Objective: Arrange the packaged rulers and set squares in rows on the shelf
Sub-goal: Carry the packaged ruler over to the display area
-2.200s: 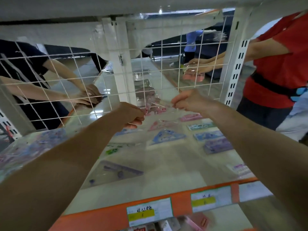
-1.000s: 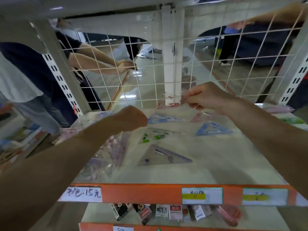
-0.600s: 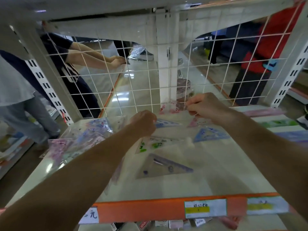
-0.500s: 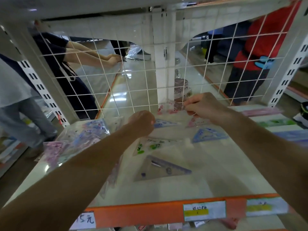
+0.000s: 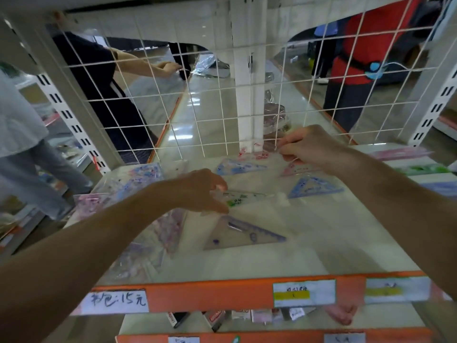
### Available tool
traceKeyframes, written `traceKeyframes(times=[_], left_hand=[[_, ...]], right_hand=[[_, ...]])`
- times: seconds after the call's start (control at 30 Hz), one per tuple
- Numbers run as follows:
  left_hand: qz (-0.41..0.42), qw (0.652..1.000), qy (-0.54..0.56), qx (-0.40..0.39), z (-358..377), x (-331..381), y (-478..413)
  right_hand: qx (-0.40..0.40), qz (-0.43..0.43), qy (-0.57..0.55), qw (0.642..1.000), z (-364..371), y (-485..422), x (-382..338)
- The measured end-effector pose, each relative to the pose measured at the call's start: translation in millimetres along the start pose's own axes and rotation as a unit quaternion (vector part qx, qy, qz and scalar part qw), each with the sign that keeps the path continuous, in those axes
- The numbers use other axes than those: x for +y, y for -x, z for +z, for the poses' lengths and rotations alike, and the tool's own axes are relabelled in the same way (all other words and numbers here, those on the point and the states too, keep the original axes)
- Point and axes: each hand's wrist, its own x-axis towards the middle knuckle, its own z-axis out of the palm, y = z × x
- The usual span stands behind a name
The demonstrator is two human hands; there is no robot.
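Set-square packet (image 5: 256, 154) is likely handling light and slippery; my right hand (image 5: 312, 147) is pinching its edge, left hand (image 5: 200, 189) hovering open.

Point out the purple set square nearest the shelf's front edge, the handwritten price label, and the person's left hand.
purple set square (image 5: 243, 235): head view, middle of the triangle.
handwritten price label (image 5: 115, 302): head view, middle of the writing.
left hand (image 5: 197, 191): head view, back of the hand.
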Motion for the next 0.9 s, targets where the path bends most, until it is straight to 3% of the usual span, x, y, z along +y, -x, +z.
traceKeyframes(times=[0.5,0.9], left_hand=[[0.014,1.000,-0.010,0.007,3.8,4.5,-5.3],[0.001,0.997,-0.048,0.067,6.4,6.6,-36.5]], right_hand=[[-0.009,0.008,-0.015,1.000,-0.4,9.6,-3.4],[-0.014,0.010,-0.010,1.000,3.3,8.1,0.2]])
